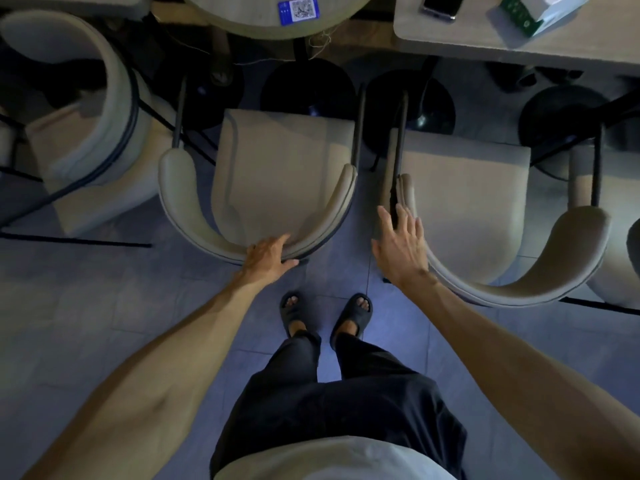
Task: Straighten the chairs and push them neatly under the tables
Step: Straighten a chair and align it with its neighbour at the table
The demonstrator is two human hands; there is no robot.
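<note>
A beige chair with a curved backrest [277, 174] stands in front of me, its seat facing a round table [273, 19]. My left hand [268, 254] grips the back of that curved backrest. A second beige chair [485, 202] stands to the right, facing a rectangular table [485, 39]. My right hand [401, 244] has its fingers spread and lies flat against the left end of that chair's backrest, holding nothing. Both chairs sit out from their tables, with their seats mostly uncovered.
A third beige chair [76, 116] is at the left, turned at an angle. Black round table bases [308, 88] stand under the tables. A phone [441, 5] and a green-and-white box [530, 12] lie on the rectangular table. My feet in dark sandals [325, 313] stand on grey floor tiles.
</note>
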